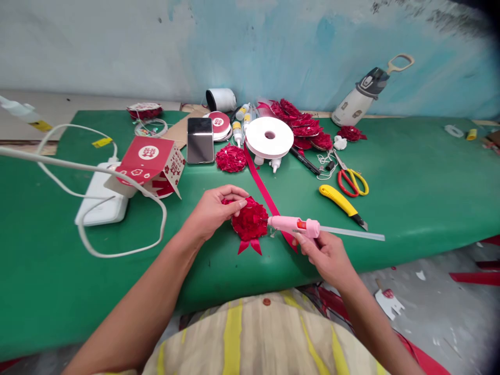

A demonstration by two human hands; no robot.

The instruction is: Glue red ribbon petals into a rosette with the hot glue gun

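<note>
My left hand [216,209] pinches the left side of a red ribbon rosette [250,221] lying on the green table [58,271]; two ribbon tails hang from its lower edge. My right hand [327,254] grips a pink hot glue gun [297,226], its nozzle touching the rosette's right edge. A clear glue stick [351,233] sticks out of the gun's back to the right. A red ribbon strip [262,190] runs from a white spool [269,137] down past the rosette.
Red-and-yellow scissors [353,179], a yellow utility knife [341,204], a red gift box [150,165], a phone [200,139], a white power strip [99,200] with cables, finished rosettes [302,125], glue bottles and a white bottle [367,91] stand about. The table's front edge is near my body.
</note>
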